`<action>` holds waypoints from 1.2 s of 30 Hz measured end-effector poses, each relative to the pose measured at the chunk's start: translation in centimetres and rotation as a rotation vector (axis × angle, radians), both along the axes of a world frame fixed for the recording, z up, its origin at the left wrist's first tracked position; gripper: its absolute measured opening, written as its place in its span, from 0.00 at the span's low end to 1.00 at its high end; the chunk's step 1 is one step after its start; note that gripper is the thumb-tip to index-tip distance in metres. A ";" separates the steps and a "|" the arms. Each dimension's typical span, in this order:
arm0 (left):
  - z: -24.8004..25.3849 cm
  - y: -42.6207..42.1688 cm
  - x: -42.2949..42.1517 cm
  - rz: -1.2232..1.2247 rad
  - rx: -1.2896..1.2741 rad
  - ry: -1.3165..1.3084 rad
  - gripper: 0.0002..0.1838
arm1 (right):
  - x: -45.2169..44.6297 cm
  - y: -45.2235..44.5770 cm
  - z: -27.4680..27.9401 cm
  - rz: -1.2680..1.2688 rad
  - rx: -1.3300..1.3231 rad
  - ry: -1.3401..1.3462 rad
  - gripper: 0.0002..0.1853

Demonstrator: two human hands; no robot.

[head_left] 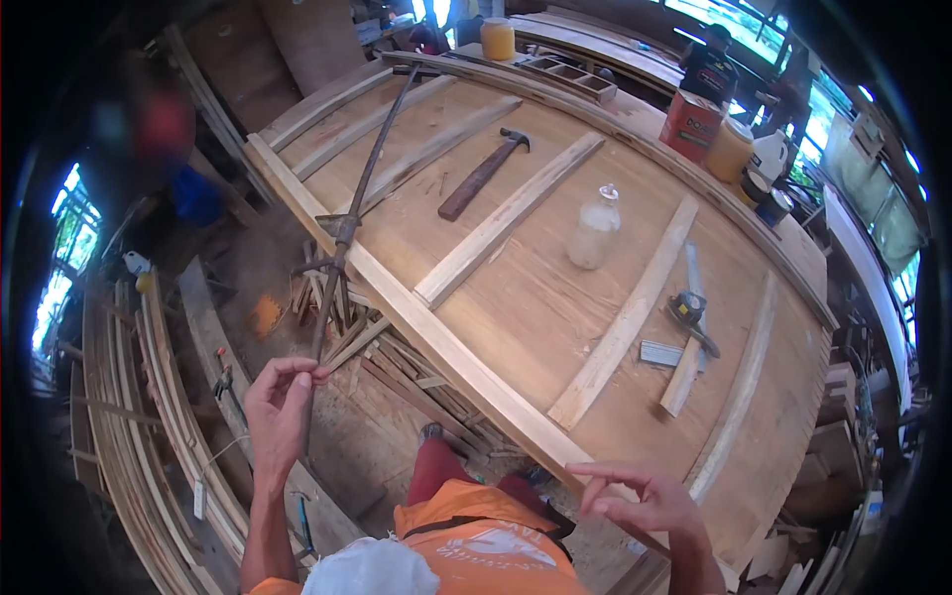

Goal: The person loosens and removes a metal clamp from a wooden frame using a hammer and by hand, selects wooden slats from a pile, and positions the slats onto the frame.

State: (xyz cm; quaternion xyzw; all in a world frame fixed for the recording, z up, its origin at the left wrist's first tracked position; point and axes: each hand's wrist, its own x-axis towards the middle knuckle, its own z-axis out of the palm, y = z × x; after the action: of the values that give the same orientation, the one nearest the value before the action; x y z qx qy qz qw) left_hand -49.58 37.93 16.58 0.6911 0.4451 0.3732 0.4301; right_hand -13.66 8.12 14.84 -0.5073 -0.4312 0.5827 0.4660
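My left hand (281,412) is closed, its thumb and fingertips pinched at the lower bar of a long metal bar clamp (347,230). The clamp lies across the left part of a wooden panel and sticks out past its near edge. My right hand (645,501) holds nothing; its fingers are apart, beside the near edge rail (456,352). Several battens cross the panel (535,307). On it lie a hammer (483,178), a clear bottle (595,230), a tape measure (686,307) and a square with a wooden handle (682,379).
Wood offcuts (416,392) cover the floor beneath the near edge. Long boards (164,397) stand at the left. Along the far side are a red can (691,125), yellow jars (729,149) and a wooden tray (570,79). A person (710,71) is at the back right.
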 end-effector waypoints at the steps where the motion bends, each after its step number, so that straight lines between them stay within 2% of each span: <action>1: 0.3 1.0 0.0 -0.057 -0.028 -0.015 0.09 | -0.4 1.8 0.5 0.014 0.014 -0.048 0.28; 4: 0.0 4.6 0.7 -0.212 -0.105 -0.043 0.10 | -2.0 7.1 2.8 0.057 0.089 -0.192 0.28; 6: -1.5 7.0 0.5 -0.325 -0.101 0.037 0.10 | -2.5 9.5 4.0 -0.008 0.047 -0.264 0.28; 7: -2.1 7.7 0.5 -0.311 -0.098 0.028 0.10 | -2.5 10.4 3.7 -0.068 0.119 -0.297 0.25; 8: -2.7 8.1 0.5 -0.355 -0.212 0.027 0.11 | -2.3 10.8 3.6 -0.062 0.121 -0.302 0.25; 9: -3.2 8.4 0.6 -0.403 -0.328 0.030 0.11 | -2.1 10.9 3.7 -0.231 0.131 -0.300 0.23; 12: -4.4 8.9 1.2 -0.486 -0.354 0.075 0.11 | 1.2 11.8 4.0 -0.676 0.215 -0.408 0.20; 14: -5.1 8.9 2.8 -0.505 -0.375 0.046 0.14 | 6.9 12.0 3.7 -0.907 0.223 -0.544 0.21; 16: -5.8 8.3 4.8 -0.535 -0.408 0.025 0.16 | 14.3 13.4 3.1 -0.998 0.225 -0.662 0.24; 17: -6.3 8.1 6.4 -0.486 -0.364 -0.012 0.16 | 17.0 15.1 3.7 -1.033 0.129 -0.735 0.23; 18: -6.8 7.6 8.3 -0.451 -0.320 -0.054 0.17 | 20.0 16.3 3.6 -0.949 0.206 -0.877 0.24; 19: -7.4 6.9 9.9 -0.365 -0.314 -0.030 0.20 | 24.8 17.1 1.9 -0.961 0.202 -0.923 0.25; 20: -8.3 6.1 11.8 -0.405 -0.319 -0.035 0.20 | 28.5 18.7 0.7 -0.978 0.294 -0.913 0.27; 21: -9.3 6.0 13.0 -0.337 -0.180 -0.023 0.21 | 32.7 19.5 -0.4 -0.954 0.217 -1.003 0.29; 22: -9.8 6.3 14.0 -0.270 -0.038 -0.002 0.23 | 37.1 20.6 -2.6 -0.946 0.282 -1.040 0.31; 24: -10.5 6.5 16.6 -0.230 0.045 0.031 0.25 | 43.5 23.8 -5.8 -0.984 0.203 -1.115 0.33; 25: -10.6 6.5 17.5 -0.152 0.116 0.044 0.26 | 45.4 25.4 -6.5 -0.943 0.171 -1.121 0.35; 30: -9.7 8.4 21.0 -0.143 0.245 0.207 0.27 | 51.9 33.5 -10.2 -0.905 0.203 -1.246 0.40; 32: -10.2 9.1 21.7 -0.110 0.317 0.317 0.27 | 53.4 35.5 -10.8 -0.865 0.180 -1.570 0.42; 36: -12.0 10.0 21.1 -0.067 0.409 0.389 0.29 | 55.3 38.6 -11.6 -0.803 0.123 -1.556 0.45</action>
State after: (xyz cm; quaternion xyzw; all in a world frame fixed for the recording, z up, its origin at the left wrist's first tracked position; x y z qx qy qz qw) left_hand -28.53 47.91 4.58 0.8366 0.4115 0.3012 0.2002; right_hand 41.67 46.74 3.28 -0.8481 -0.4461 -0.1610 0.2362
